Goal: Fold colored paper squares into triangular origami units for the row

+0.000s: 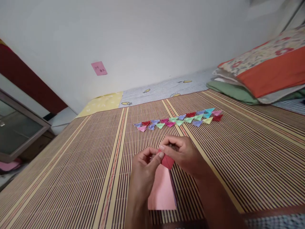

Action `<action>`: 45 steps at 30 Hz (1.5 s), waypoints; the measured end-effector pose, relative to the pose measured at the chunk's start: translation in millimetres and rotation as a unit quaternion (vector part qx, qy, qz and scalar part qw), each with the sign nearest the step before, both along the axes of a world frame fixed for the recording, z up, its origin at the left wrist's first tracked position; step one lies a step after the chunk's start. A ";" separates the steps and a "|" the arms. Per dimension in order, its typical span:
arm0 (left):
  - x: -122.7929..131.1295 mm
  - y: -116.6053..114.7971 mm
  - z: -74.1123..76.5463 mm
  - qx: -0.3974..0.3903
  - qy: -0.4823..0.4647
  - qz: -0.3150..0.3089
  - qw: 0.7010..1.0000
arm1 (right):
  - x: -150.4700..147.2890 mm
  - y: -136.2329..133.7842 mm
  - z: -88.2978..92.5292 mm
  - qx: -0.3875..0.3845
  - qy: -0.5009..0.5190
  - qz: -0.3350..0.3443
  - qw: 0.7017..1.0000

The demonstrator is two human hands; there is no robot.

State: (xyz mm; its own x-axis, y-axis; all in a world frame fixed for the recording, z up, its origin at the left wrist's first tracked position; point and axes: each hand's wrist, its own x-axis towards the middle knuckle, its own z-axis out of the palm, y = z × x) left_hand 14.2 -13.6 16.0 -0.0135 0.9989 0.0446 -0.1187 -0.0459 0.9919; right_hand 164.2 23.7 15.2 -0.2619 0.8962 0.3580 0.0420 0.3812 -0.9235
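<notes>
My left hand (144, 167) and my right hand (182, 154) meet over a striped bamboo mat (71, 165). Both pinch a small folded red paper piece (166, 161) between thumb and fingers. Under the hands lies a stack of pink paper sheets (162, 192) flat on the mat. Beyond the hands, two rows of several small folded paper triangles (181, 119) in red, pink, purple, green, blue and yellow lie on the mat.
Folded quilts and a pillow (264, 73) are piled at the far right. A checked sheet (164, 89) and a yellow cloth (102, 103) edge the mat along the white wall, which bears a pink note (99, 68). A glass-fronted frame (16, 127) stands at the left.
</notes>
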 end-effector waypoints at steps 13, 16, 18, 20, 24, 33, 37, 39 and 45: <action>-4.0 7.4 -13.1 0.037 -0.114 0.119 0.986 | -5.8 4.5 -6.5 -0.030 0.076 -0.050 0.995; -4.6 9.7 -15.9 0.059 -0.136 0.175 0.973 | -9.9 1.1 -4.7 -0.034 0.048 -0.043 0.997; -4.1 10.4 -15.8 0.065 -0.147 0.186 0.969 | -13.6 -1.8 -3.7 -0.045 0.040 -0.026 0.998; -3.2 10.7 -14.8 0.068 -0.164 0.192 0.965 | -17.4 -3.6 -3.7 -0.053 0.043 -0.029 0.997; -1.6 11.0 -13.1 0.064 -0.187 0.199 0.960 | -22.6 -3.6 -6.9 -0.058 0.058 -0.036 0.996; 3.0 11.5 -14.6 0.065 -0.224 0.216 0.948 | -32.7 -5.2 -6.7 -0.037 0.092 -0.048 0.994; 7.3 11.6 -12.5 0.042 -0.271 0.203 0.940 | -37.6 -5.3 -8.5 -0.041 0.129 -0.070 0.988; 6.6 11.3 -11.8 0.036 -0.265 0.203 0.942 | -37.0 -4.6 -10.4 -0.039 0.121 -0.079 0.989; -6.7 11.3 -17.2 0.041 -0.137 0.194 0.970 | -22.7 0.1 -13.4 -0.041 0.083 -0.064 0.994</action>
State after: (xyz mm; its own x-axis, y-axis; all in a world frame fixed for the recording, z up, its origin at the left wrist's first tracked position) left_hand 7.5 -2.3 -1.1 -0.4111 0.9093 0.0646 -0.3354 -0.2167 0.9168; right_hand 141.6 23.9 1.8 -0.0881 0.9463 0.3109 -0.0695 0.3055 -0.9496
